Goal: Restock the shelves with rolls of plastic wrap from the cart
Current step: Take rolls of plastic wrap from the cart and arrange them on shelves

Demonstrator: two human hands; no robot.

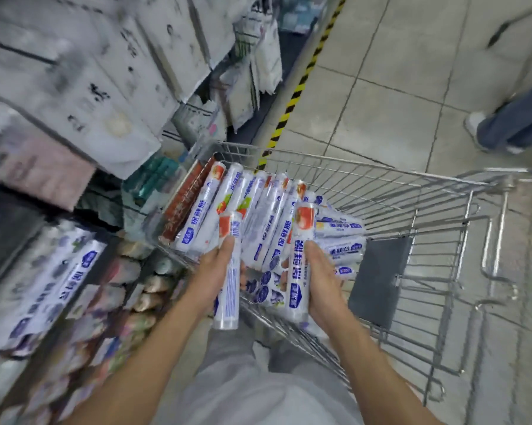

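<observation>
Head view, centre frame: the left hand (215, 271) is gripping a plastic wrap roll (230, 302), and the right hand (320, 280) is clutching a second roll (298, 265), both over the wire cart (381, 170). The piled rolls (258, 210) are still filling the cart, while the shelf stock (59, 286) at lower left is looking thin, so I'd say plenty is left.

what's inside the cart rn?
The cart holds a pile of plastic wrap rolls, with a red-brown box along one side wall. Whatever lies beneath the pile, and the basket floor there, is covered.
</observation>
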